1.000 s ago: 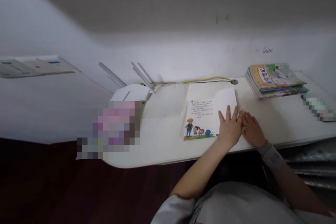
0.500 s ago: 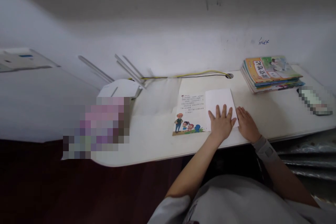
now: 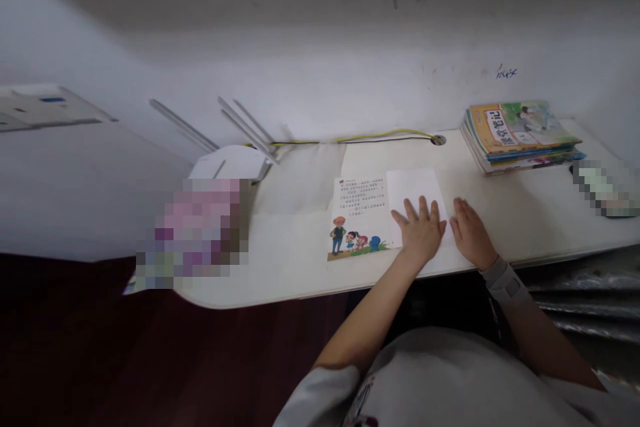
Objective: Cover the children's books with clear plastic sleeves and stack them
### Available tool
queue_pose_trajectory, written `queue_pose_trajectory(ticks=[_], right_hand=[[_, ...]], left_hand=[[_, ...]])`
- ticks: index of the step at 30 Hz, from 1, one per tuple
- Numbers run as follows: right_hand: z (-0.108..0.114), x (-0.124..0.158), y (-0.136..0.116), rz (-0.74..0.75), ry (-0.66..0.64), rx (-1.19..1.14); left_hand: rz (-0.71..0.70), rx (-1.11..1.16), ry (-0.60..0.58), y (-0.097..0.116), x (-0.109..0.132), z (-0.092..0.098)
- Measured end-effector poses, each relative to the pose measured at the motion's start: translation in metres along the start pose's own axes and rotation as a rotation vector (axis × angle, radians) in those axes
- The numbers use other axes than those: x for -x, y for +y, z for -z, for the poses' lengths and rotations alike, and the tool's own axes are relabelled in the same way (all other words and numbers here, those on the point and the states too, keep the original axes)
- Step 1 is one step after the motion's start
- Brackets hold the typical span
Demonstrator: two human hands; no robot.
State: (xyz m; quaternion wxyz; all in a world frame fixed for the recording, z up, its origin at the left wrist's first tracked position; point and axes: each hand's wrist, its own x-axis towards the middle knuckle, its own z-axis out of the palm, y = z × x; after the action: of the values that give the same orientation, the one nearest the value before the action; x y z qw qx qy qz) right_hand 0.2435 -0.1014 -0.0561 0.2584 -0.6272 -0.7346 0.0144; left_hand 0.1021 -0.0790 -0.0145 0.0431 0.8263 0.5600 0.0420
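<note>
An open booklet [image 3: 361,213] lies on the white desk [image 3: 290,260]. Its left page carries printed text and cartoon figures, while the right side is a blank white sheet [image 3: 410,187]. My left hand [image 3: 421,230] rests flat on that sheet with the fingers spread. Just right of the sheet's edge, my right hand [image 3: 473,233] lies on the desk, fingers stretched out and holding nothing. A grey band circles my right wrist.
Several books form a stack [image 3: 523,133] at the back right, with a blurred phone [image 3: 600,188] beside it. A white router [image 3: 233,163] with antennas stands at the left, behind a pixelated pink item [image 3: 200,220]. Cables run along the wall into a desk hole [image 3: 438,140].
My right hand has shifted slightly away from the sheet's right edge. The booklet and my left hand sit a little further left in view.
</note>
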Motion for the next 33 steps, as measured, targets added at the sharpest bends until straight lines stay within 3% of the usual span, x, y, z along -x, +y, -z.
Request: queue_pose_trajectory(ticks=[7,16,24,29,33], right_hand=[[0.000,-0.001,0.001,0.011,-0.040,0.019],[0.004,-0.002,-0.005,-0.090,-0.077,0.130],[0.012,-0.001,-0.005,-0.031,-0.137,0.207],[0.030,-0.022,0.002,0.033,-0.209,0.284],[0.028,-0.048,0.006,0.081,-0.262,0.318]], left_hand=[[-0.015,-0.009,0.013,0.009,0.008,-0.002],[-0.058,-0.008,-0.030,0.005,0.016,0.003],[-0.140,-0.026,-0.054,-0.006,0.014,0.009],[-0.256,-0.045,-0.062,-0.018,0.002,0.023],[-0.265,-0.059,-0.103,-0.024,-0.014,0.032]])
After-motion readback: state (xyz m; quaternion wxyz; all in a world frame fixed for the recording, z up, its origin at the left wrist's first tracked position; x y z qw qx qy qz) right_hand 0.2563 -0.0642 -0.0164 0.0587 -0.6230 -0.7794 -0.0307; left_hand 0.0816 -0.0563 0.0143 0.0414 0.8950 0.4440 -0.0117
